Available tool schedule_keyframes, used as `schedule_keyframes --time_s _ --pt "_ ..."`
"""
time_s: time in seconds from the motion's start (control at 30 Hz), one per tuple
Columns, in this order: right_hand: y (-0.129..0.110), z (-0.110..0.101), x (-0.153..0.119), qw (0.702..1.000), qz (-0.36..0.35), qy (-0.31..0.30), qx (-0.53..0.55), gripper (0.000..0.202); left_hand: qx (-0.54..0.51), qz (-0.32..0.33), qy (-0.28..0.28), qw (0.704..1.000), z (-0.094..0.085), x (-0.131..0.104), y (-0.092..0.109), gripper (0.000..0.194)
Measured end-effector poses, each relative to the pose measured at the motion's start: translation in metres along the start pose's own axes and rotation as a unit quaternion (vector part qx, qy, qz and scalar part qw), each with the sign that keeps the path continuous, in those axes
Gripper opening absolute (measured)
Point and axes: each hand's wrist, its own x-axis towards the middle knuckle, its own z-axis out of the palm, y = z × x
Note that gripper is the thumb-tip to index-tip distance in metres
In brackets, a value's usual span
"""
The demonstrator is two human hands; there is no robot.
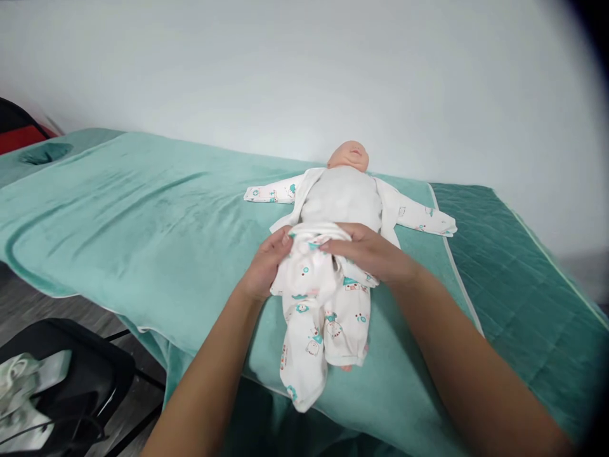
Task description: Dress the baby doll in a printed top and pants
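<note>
A baby doll point(349, 155) lies on its back on the bed, head away from me. Its white printed jacket point(423, 217) is spread apart at the front, both sleeves stretched sideways, over a plain white torso. White baby pants point(308, 273) with teal and pink prints cover its legs; a bit of foot shows at the right cuff. My left hand point(269, 260) grips the waistband at its left side, thumb on top. My right hand point(368, 251) pinches the same waistband at its right side, fingers partly hidden behind the cloth.
A teal sheet point(143, 216) covers the bed, with a darker quilted cover point(518, 279) at the right. The white wall point(285, 76) runs along the far edge. At lower left stands a black chair point(90, 355) with pale cloths point(28, 387) and a cable on it.
</note>
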Motion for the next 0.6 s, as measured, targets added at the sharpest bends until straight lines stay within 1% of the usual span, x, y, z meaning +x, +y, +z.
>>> schedule_keyframes --time_s 0.1,0.13,0.17,0.2,0.27,0.3,0.33,0.4,0.47,0.5,0.53,0.6 --pt "0.005 0.0 0.003 0.99 -0.02 0.107 0.092 0.026 0.076 -0.027 -0.075 0.994 0.002 -0.004 0.001 0.058" --pt "0.006 0.0 0.004 0.986 -0.023 0.126 0.104 0.028 0.098 -0.041 -0.094 0.99 0.003 -0.005 0.001 0.062" --pt "0.008 0.0 0.005 0.984 -0.025 0.136 0.109 0.03 0.113 -0.051 -0.101 0.987 0.003 -0.005 0.002 0.062" --pt "0.008 0.0 0.005 0.984 -0.027 0.137 0.107 0.032 0.118 -0.056 -0.094 0.987 0.004 -0.006 0.002 0.058" --pt "0.008 0.0 0.004 0.988 -0.035 0.122 0.088 0.034 0.097 -0.046 -0.056 0.993 0.004 -0.005 0.001 0.046" --pt "0.007 0.0 0.003 0.991 -0.038 0.105 0.074 0.034 0.073 -0.035 -0.033 0.996 0.004 -0.004 0.001 0.04" --pt "0.006 0.0 0.002 0.995 -0.04 0.078 0.055 0.034 0.046 -0.025 -0.012 0.999 0.003 -0.004 0.0 0.036" --pt "0.002 0.001 0.0 0.999 -0.038 -0.003 0.002 0.036 0.0 -0.013 0.02 1.0 0.002 -0.003 -0.001 0.031" --pt "-0.002 0.002 -0.002 0.995 -0.034 -0.076 -0.059 0.04 -0.017 -0.01 0.033 0.999 0.001 -0.002 -0.001 0.028" --pt "-0.003 0.003 -0.002 0.991 -0.032 -0.094 -0.086 0.04 -0.015 -0.008 0.036 0.999 0.002 -0.001 -0.001 0.027" --pt "-0.003 0.004 -0.003 0.989 -0.03 -0.097 -0.103 0.04 -0.007 -0.004 0.038 0.999 0.002 -0.001 -0.002 0.028" --pt "-0.001 0.005 -0.003 0.992 -0.032 -0.069 -0.099 0.036 0.021 -0.001 0.044 0.999 0.002 -0.002 -0.003 0.029"
